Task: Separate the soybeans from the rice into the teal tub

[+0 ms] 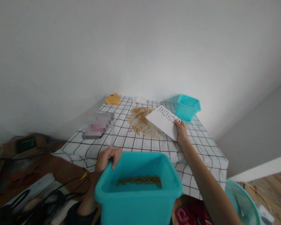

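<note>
Two bare hands show, with two turquoise bins: the near bin (137,207) to the right of the left hand (108,157), the far bin (187,109) beyond the right hand (181,129). There is one printed white sheet (161,121) at the right hand, one tablecloth (125,141) beneath it, one orange cloth (113,99) well beyond the left hand and one round tub (244,200) below and right of the right hand. Left of the right hand lies one spread of yellowish beans (138,122), probably dozens, too small to count.
</note>
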The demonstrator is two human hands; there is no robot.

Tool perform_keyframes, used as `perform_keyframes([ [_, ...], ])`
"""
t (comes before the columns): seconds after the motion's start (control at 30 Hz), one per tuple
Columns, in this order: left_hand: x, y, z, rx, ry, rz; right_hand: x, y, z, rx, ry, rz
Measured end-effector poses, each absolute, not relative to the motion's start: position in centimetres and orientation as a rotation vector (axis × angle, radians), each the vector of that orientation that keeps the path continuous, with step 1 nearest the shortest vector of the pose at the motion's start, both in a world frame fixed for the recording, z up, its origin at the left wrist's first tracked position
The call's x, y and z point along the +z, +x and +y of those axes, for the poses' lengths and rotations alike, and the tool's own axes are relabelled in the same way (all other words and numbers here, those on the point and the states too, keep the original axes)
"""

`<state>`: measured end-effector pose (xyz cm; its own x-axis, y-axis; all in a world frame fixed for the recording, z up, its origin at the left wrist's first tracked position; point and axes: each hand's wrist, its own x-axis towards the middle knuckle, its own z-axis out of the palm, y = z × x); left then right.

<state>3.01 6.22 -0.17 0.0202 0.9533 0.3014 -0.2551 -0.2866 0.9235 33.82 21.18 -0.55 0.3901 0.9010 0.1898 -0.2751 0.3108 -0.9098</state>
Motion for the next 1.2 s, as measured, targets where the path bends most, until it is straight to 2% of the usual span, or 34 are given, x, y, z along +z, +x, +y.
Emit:
perform_keyframes([
  [0.43, -2.8, 1.5, 8.4, 1.374, 1.315, 0.630, 0.5, 32.9, 20.4, 0.884, -0.878, -0.997],
  [0.73, -2.9, 1.4, 8.1, 1.375, 1.275, 0.665, 1.2, 32.3, 19.5, 0.812, -0.930, -1.266],
  [1.0, -2.8, 1.0, 8.5, 1.375, 1.350, 0.583, 1.8, 31.9, 19.4, 0.685, -0.958, -1.246],
  [1.2, -3.0, 0.8, 8.4, 1.346, 1.324, 0.581, 1.4, 32.1, 19.5, 0.708, -0.989, -1.220],
])
